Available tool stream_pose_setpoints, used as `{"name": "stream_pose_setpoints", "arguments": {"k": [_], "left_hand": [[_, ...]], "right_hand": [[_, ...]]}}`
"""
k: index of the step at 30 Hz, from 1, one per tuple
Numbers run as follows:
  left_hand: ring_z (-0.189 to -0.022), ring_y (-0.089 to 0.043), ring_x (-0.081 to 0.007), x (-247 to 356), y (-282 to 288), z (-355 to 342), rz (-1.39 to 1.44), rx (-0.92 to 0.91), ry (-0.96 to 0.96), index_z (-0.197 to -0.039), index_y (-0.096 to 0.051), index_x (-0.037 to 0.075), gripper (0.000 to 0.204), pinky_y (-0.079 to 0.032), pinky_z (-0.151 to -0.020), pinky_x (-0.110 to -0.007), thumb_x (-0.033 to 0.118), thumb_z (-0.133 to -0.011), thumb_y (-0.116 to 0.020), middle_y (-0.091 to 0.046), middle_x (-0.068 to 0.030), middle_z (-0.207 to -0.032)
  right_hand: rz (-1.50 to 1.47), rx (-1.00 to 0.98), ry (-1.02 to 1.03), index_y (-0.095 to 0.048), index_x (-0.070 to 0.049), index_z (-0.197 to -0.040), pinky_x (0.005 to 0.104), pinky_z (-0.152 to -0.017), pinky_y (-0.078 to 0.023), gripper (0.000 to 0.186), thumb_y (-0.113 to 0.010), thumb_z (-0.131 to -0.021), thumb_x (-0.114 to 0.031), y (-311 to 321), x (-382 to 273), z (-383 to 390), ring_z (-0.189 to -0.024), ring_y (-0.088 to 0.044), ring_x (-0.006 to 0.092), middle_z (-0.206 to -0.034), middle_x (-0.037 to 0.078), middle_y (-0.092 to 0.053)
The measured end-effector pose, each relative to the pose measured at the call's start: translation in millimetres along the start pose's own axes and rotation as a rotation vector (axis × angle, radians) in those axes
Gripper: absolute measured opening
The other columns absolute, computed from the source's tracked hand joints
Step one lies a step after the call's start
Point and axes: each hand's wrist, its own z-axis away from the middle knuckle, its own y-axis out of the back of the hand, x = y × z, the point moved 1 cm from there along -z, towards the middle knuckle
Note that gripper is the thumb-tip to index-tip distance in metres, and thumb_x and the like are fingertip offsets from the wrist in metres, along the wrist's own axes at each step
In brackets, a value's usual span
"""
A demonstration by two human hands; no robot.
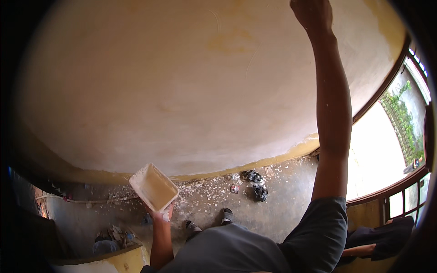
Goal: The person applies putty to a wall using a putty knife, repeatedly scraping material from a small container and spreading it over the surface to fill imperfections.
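Observation:
My right arm reaches up the pale, patchy wall [191, 91]. At the top edge, my right hand [313, 13] is closed; what its fingers hold, if anything, is hidden. My left hand [160, 211] grips a white, smeared rectangular tray [154, 186] from underneath, low before the wall. The tray has pale cream material inside. A yellowish unpainted band [300, 148] shows along the wall's bottom.
My sandaled feet [226, 214] stand on a concrete floor [277, 204] strewn with white flakes and black plastic bags [259, 193]. Rubble [116, 239] lies lower left, near a pipe [82, 200]. Another person in dark clothing [382, 236] is lower right, below a bright opening [373, 145].

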Motion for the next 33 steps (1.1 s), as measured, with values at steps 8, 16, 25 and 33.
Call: {"name": "stream_pose_setpoints", "arguments": {"k": [8, 16, 25, 33], "left_hand": [[-0.111, -0.06, -0.0299, -5, -10, -9, -0.073, -0.321, 0.107, -0.14, -0.042, 0.024, 0.07, -0.057, -0.078, -0.052, 0.062, -0.084, -0.057, -0.056, -0.0052, -0.13], [-0.114, -0.059, -0.0314, -10, -23, 3, -0.074, -0.037, 0.068, -0.141, -0.04, 0.023, 0.077, -0.057, -0.081, -0.055, 0.065, -0.08, -0.061, -0.055, -0.0062, -0.133], [-0.113, -0.059, -0.0346, 2, 6, 2, -0.025, -0.091, -0.016, -0.139, -0.043, 0.015, 0.061, -0.058, -0.079, -0.051, 0.051, -0.091, -0.054, -0.057, -0.0107, -0.129], [-0.115, -0.058, -0.0341, -2, 8, -7, 0.013, -0.056, 0.041, -0.139, -0.042, 0.017, 0.065, -0.056, -0.081, -0.054, 0.056, -0.089, -0.054, -0.056, -0.0093, -0.13]], "right_hand": [[0.1, -0.382, -0.439, -0.063, -0.021, -0.124, 0.0454, -0.09, -0.048, 0.057, -0.069, -0.07, -0.003, 12, -126, 144, -0.107, -0.059, 0.0343, -0.111, 0.011, -0.064], [0.048, -0.622, -1.046, -0.055, -0.009, -0.129, 0.0506, -0.101, -0.039, 0.051, -0.065, -0.079, -0.012, 24, -310, 279, -0.12, -0.048, 0.0408, -0.128, 0.02, -0.054], [-0.691, 0.379, -2.771, -0.047, -0.007, -0.114, 0.0461, -0.083, -0.045, 0.035, -0.063, -0.083, -0.004, -30, -344, 174, -0.093, -0.056, 0.0245, -0.113, 0.013, -0.053], [-1.395, 0.444, -2.794, -0.049, -0.013, -0.122, 0.0496, -0.082, -0.048, 0.038, -0.055, -0.085, -0.007, -24, -229, 83, -0.097, -0.056, 0.0296, -0.11, 0.012, -0.056]]}}
